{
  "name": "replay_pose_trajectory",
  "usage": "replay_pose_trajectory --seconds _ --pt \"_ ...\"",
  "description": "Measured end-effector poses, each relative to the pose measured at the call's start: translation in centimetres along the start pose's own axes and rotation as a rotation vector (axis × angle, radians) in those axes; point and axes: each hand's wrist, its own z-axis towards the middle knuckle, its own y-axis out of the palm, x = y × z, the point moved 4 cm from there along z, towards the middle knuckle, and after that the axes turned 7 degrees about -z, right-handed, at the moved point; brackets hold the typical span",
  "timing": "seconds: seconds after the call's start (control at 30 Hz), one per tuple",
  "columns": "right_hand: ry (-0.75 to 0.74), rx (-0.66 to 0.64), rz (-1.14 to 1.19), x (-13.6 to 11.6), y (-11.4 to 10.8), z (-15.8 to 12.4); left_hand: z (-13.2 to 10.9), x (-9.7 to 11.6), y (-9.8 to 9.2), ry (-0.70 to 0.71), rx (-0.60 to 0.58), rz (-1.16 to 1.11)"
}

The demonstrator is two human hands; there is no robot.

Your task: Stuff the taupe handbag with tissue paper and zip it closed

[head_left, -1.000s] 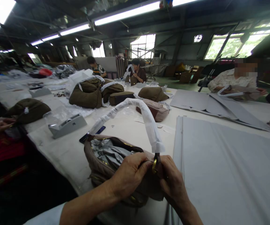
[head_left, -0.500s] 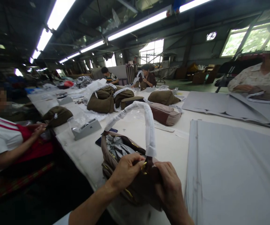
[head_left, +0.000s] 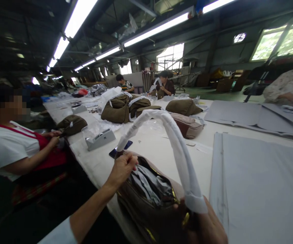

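Note:
A brown handbag (head_left: 146, 210) stands with its zip open, and grey crumpled stuffing (head_left: 150, 186) shows inside. White wrapping covers its raised handle (head_left: 159, 117), which arches over the opening. My left hand (head_left: 123, 169) is closed on the rim at the bag's far-left end, just below the handle's base. At the near right end my right hand (head_left: 213, 223) grips the bag beside the other handle base; its fingers are largely hidden behind the bag and handle. A gold-coloured ring (head_left: 186, 220) hangs close to that hand.
A dark phone (head_left: 121, 149) and a grey tape dispenser (head_left: 100, 139) lie beyond the bag. Further back are several olive bags (head_left: 116, 110) and a pinkish-brown bag (head_left: 187, 125). Grey sheets (head_left: 263, 179) cover the right side. A person in a red apron (head_left: 46, 149) sits at left.
My left hand has left the gold ring at the near end and moved to the far-left end. The bag has turned and come closer, its opening now more visible.

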Motion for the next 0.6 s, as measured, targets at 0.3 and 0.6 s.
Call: replay_pose_trajectory --seconds 0.3,0.6 --pt "-0.016 -0.042 -0.014 2.8 0.0 0.2 -2.8 2.4 7.6 0.070 -0.595 -0.127" --pt "-0.012 -0.038 0.027 2.8 0.1 -0.2 -2.4 1.1 9.1 -0.127 -0.691 -0.247"
